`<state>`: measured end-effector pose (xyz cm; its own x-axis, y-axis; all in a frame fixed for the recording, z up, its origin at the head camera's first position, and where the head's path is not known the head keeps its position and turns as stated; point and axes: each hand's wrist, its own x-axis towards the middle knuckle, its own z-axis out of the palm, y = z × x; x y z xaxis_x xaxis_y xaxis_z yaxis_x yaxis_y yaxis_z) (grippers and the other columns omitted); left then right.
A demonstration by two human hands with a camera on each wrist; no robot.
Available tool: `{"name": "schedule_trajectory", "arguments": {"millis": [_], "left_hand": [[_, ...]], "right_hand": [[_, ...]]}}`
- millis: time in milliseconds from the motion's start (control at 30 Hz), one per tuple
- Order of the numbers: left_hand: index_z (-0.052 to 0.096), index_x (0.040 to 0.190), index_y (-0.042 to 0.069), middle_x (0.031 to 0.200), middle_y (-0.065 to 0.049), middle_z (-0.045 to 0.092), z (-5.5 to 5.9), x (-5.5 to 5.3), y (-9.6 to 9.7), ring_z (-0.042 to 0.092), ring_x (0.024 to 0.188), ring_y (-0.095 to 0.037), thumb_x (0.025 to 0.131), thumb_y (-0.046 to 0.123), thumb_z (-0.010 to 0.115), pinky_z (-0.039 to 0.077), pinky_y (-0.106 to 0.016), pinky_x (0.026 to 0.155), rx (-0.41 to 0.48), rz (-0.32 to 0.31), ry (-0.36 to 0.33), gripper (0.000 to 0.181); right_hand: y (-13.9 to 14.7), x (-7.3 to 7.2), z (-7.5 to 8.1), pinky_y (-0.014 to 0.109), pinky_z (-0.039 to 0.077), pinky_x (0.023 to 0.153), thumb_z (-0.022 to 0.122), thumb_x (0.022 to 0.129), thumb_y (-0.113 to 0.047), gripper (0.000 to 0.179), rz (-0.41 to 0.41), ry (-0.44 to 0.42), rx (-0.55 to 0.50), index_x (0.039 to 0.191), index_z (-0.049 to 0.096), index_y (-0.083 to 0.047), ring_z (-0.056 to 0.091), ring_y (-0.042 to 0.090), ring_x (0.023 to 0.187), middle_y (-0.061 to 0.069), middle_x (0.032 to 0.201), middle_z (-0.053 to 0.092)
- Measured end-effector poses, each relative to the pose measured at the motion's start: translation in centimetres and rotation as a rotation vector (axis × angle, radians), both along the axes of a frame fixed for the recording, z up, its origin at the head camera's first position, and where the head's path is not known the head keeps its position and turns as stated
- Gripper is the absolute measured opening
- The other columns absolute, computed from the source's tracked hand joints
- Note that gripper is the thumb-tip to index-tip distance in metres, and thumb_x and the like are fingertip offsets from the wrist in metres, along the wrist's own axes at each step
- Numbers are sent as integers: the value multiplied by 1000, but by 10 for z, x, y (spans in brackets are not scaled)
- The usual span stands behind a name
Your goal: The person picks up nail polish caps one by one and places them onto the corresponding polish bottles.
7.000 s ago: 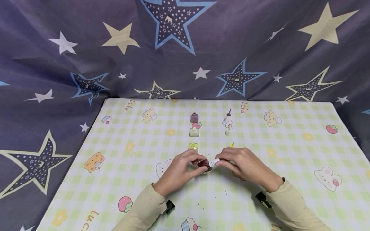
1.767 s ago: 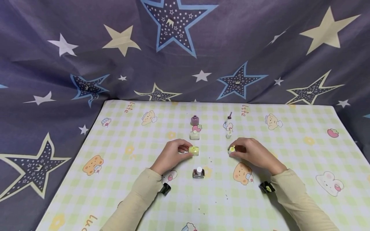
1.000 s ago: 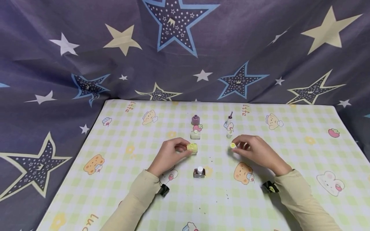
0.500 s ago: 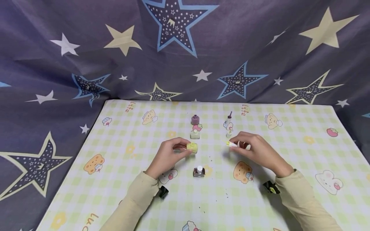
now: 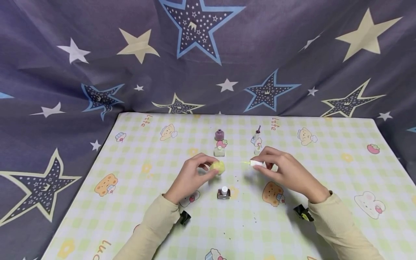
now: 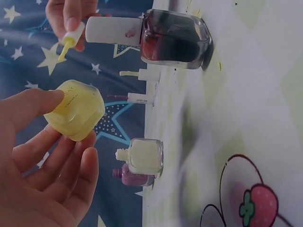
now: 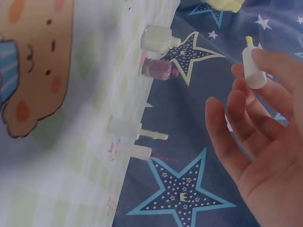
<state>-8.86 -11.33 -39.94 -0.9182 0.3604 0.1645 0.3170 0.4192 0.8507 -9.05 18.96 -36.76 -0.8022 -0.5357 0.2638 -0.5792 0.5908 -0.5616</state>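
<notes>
My left hand (image 5: 192, 177) holds a small yellow nail polish bottle (image 5: 217, 167) between thumb and fingers. In the left wrist view this bottle (image 6: 78, 111) is off the table and tilted. Its white cap (image 5: 256, 163) is pinched by my right hand (image 5: 286, 168), a short way to the right. A yellow-coated brush (image 5: 246, 162) sticks out of that cap and points left toward the bottle. Nearer the front stands a dark red polish bottle (image 5: 223, 194) with a white cap on it.
Behind the left hand stand an uncapped pale bottle (image 5: 219, 151) and an uncapped purple bottle (image 5: 219, 135). To their right, two white caps stand brush up: one with a pale brush (image 7: 154, 134), one with a purple brush (image 7: 163, 157). Dark specks dot the checked tablecloth (image 5: 240, 238).
Earlier both hands worked on the dark red bottle; now it stands capped. Since then I have gripped the yellow bottle and its cap, lifted both, and turned the brush from upward to leftward.
</notes>
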Motion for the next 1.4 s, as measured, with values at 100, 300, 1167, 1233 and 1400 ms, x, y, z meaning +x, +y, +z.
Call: {"name": "schedule_trajectory", "arguments": {"millis": [100, 300, 1167, 1233, 1400], "left_hand": [[73, 109, 11, 103, 3, 67, 2, 1, 2, 62, 91, -10, 88, 15, 77, 55, -28, 83, -24, -8, 42, 22], [74, 107, 13, 102, 5, 68, 3, 4, 4, 60, 88, -10, 86, 16, 79, 55, -28, 81, -54, -12, 84, 22], [74, 105, 17, 101, 8, 68, 7, 9, 11, 58, 87, -7, 87, 19, 78, 52, -27, 79, -97, -26, 120, 19], [74, 105, 17, 101, 8, 68, 8, 10, 12, 58, 86, -7, 87, 19, 78, 52, -27, 79, -108, -27, 129, 19], [75, 104, 17, 99, 8, 67, 8, 11, 13, 58, 86, -7, 87, 19, 79, 52, -27, 79, -135, -26, 148, 19]], "right_hand": [[-3, 1, 2, 22, 47, 61, 66, 97, -28, 18, 13, 12, 3, 111, 74, -22, 49, 1, 69, -16, 96, 58], [-9, 2, 5, 21, 46, 62, 67, 96, -28, 19, 35, 48, 19, 112, 74, -21, 49, 1, 70, -15, 96, 57], [-25, 2, 5, 21, 49, 63, 64, 98, -33, 19, 86, 17, 51, 111, 75, -24, 51, -2, 72, -19, 93, 56], [-26, 2, 5, 22, 49, 63, 64, 98, -33, 19, 89, 15, 54, 110, 75, -24, 50, -2, 71, -19, 93, 56], [-29, 2, 5, 23, 50, 63, 63, 98, -34, 19, 95, 10, 60, 110, 75, -24, 51, -2, 71, -19, 93, 56]]}}
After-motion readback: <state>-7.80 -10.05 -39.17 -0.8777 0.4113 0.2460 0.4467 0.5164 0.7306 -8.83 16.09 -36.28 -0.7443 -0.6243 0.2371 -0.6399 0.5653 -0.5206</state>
